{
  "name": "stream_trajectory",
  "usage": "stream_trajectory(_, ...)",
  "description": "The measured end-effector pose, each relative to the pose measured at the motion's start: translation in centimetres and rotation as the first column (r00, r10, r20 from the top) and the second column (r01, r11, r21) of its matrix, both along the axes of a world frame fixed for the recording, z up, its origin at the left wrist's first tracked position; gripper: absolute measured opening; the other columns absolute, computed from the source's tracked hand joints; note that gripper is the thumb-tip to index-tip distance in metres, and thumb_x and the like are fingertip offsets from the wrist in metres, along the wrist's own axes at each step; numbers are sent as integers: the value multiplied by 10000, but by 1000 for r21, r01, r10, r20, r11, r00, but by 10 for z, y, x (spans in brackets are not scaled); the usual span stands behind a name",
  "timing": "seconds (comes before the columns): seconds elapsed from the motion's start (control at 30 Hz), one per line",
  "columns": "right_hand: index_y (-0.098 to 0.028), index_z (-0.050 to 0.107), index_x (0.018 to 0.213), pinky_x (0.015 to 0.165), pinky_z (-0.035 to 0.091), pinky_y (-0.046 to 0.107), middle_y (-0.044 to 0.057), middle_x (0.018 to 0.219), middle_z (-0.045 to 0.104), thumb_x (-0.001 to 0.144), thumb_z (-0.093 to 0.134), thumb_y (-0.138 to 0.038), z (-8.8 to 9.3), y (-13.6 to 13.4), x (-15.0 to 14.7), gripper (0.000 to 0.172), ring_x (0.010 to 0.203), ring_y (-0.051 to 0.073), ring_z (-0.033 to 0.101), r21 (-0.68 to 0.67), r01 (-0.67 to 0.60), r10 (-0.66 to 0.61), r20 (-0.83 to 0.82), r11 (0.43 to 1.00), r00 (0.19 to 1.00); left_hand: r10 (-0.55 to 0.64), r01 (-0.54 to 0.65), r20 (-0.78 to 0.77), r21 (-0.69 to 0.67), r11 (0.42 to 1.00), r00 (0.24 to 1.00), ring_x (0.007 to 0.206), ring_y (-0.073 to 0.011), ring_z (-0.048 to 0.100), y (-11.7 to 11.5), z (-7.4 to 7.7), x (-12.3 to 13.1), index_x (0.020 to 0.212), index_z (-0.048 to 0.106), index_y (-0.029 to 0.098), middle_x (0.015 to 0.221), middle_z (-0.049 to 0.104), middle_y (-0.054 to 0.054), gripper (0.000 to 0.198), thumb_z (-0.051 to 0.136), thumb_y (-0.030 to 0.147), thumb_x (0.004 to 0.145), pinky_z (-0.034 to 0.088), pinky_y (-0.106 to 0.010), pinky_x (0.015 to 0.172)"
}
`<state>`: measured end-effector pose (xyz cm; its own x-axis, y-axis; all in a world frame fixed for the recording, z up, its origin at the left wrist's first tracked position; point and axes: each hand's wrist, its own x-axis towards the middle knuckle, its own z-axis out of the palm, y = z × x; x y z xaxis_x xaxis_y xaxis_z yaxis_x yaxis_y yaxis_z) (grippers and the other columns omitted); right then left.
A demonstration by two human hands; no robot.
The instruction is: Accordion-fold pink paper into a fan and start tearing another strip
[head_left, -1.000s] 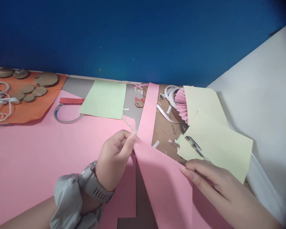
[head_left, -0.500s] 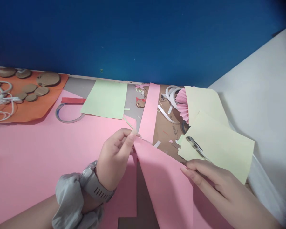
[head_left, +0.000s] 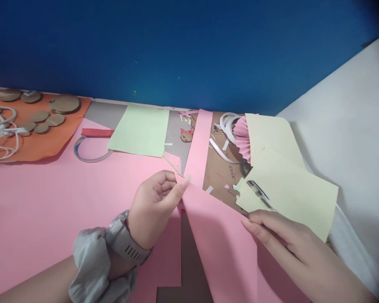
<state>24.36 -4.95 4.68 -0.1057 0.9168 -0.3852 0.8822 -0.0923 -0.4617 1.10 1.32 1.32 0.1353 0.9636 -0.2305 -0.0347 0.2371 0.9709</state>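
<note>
Between my two hands is a sheet of pink paper (head_left: 221,240), raised and slanting down toward me. My left hand (head_left: 159,204) pinches its upper left corner between thumb and fingers. Farther right, my right hand (head_left: 284,244) grips the sheet's upper edge, thumb on the near face. A pink paper strip (head_left: 199,143) lies flat just beyond the left fingertips. Under my left forearm spreads a large pink sheet (head_left: 66,210). The lower part of the held sheet runs out of view.
Pale green-yellow sheets (head_left: 303,198) lie at right with a pen (head_left: 260,194) on them. Behind are a light green sheet (head_left: 140,130), a tape roll (head_left: 93,159), a pleated pink fan (head_left: 242,136) and white paper strips (head_left: 229,126). Cardboard discs (head_left: 63,104) and white earphones (head_left: 9,132) rest on orange paper (head_left: 60,141).
My left thumb has shifted slightly right along the sheet's corner, and the corner's tip now shows past the fingers. The right hand has barely moved.
</note>
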Motion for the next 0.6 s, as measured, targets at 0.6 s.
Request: stream_trajectory(0.6,-226,566,764,637,441,269,13,750,625,931,356,-433,0,1,-2,339,739,179,581,-31,3,-4,-17,1000,1000,54,-51,-26,114,992,998,550,-68,455,-1,-2,0,698,498,192,591,460,56,193,512,281,869,392,-171,538)
